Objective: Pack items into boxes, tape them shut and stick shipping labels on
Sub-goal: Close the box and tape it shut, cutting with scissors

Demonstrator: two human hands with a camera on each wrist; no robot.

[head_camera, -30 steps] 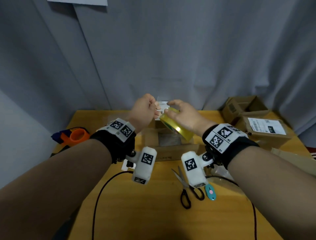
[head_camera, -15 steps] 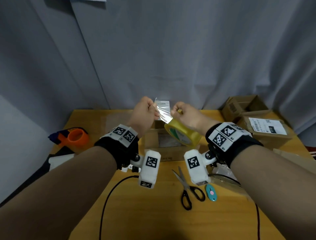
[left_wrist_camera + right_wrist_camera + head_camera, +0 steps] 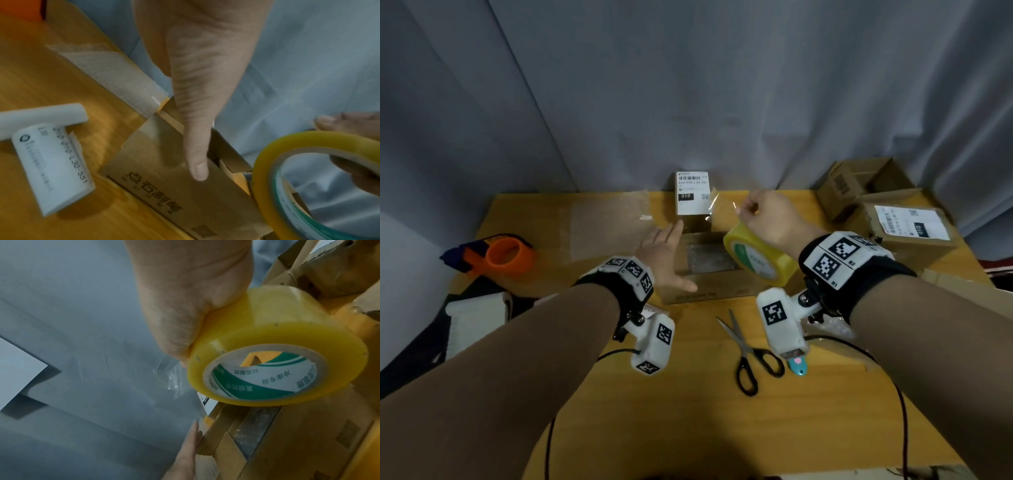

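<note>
scissors (image 3: 748, 353) near box (image 3: 709, 287), orange dispenser (image 3: 503, 255) left, labelled boxes (image 3: 907, 229) right

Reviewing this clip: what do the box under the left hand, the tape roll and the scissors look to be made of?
Box: brown corrugated cardboard, matte; a fluted edge shows in the right wrist view.
Tape roll: glossy clear film that looks yellow where wound, on what looks like a printed paper core; the pulled end is see-through.
Scissors: greyish blades, probably metal; black handles, likely plastic.

Label print (image 3: 68, 155) too blurred.
</note>
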